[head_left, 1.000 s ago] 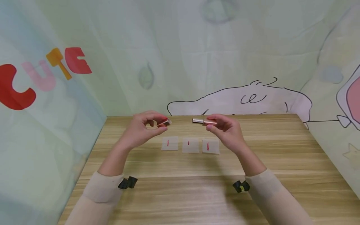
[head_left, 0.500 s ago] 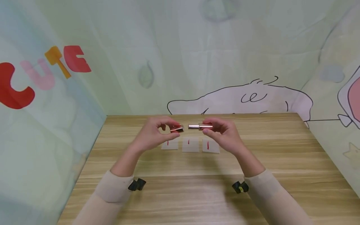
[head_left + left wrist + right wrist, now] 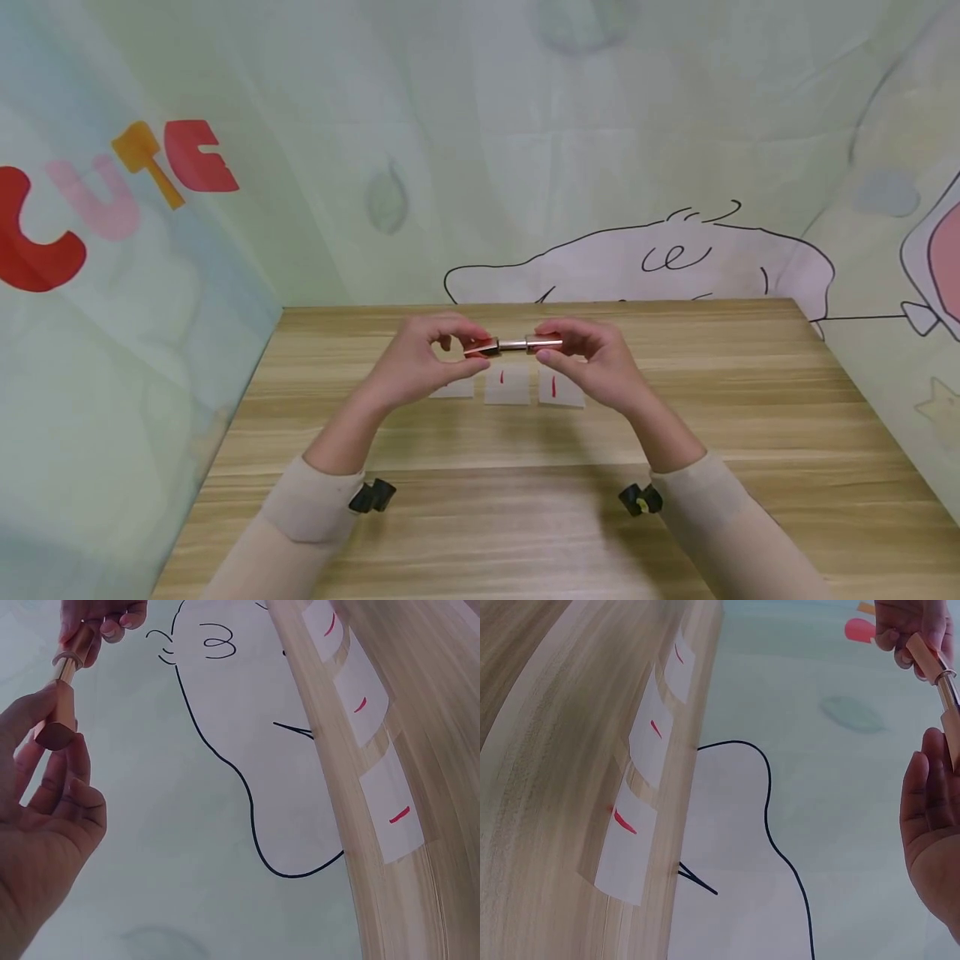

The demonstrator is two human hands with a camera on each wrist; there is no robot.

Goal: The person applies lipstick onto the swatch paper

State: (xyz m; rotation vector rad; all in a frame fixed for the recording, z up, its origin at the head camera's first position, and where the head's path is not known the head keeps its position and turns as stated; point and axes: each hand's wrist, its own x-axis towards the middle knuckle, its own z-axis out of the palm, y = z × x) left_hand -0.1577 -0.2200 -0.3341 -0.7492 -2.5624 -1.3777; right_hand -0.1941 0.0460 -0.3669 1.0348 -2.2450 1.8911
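In the head view my left hand pinches a rose-gold lipstick cap between thumb and fingers. Opposite it, my right hand grips the lipstick's base the same way. The shiny metal tube bridges the two, its left end at the mouth of the cap. Both wrist views show the cap and base lined up end to end. No red tip shows, and how deep the tube sits in the cap cannot be told. Both hands are raised above the table.
Three white paper squares, each with a short red stroke, lie in a row on the wooden table. The left one is partly covered by my left hand. A printed cloth backdrop stands behind and beside the table.
My left hand has moved right with the cap, closing the gap to the tube. My right hand has shifted slightly left and down, and the cap's mouth now meets the tube.
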